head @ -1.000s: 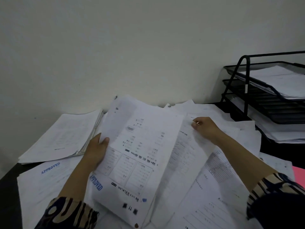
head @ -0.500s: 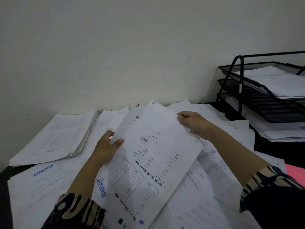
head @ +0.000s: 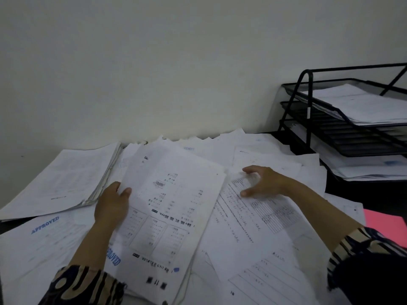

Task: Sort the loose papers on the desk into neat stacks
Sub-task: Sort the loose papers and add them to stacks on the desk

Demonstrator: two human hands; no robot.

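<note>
A printed sheet (head: 167, 216) at centre frame is gripped at its left edge by the left hand (head: 112, 208), thumb on top. Just to its right, a table-printed page (head: 259, 205) is touched by the spread right hand (head: 263, 183), its long axis running lower right.

A black wire tray rack (head: 308, 111) stands right, beside a pink folder (head: 387, 225).

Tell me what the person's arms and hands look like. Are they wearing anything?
Both forearms are bare. The left sleeve is dark with tan swirls and stripes. The right sleeve has the same dark and tan stripes. The left hand and right hand show no gloves, and no rings are visible.
</note>
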